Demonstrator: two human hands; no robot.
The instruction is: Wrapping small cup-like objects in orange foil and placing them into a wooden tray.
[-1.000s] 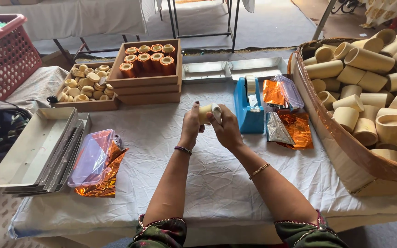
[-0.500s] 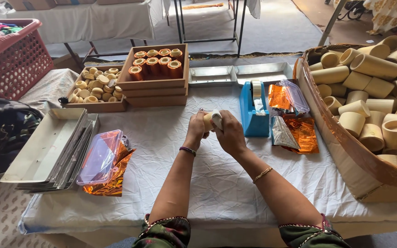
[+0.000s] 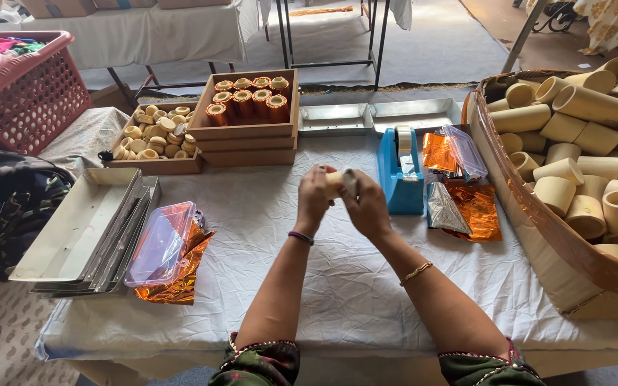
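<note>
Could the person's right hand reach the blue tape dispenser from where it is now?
Probably yes. The right hand shares a small beige cylinder with the left hand, and the blue tape dispenser stands just beside it, with only bare tablecloth between.

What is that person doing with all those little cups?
A person sits at a white table and holds one small tan cup up between the left hand and right hand. A blue tape holder and shiny orange foil lie close by. A big box of plain cups stands on the right.
</note>
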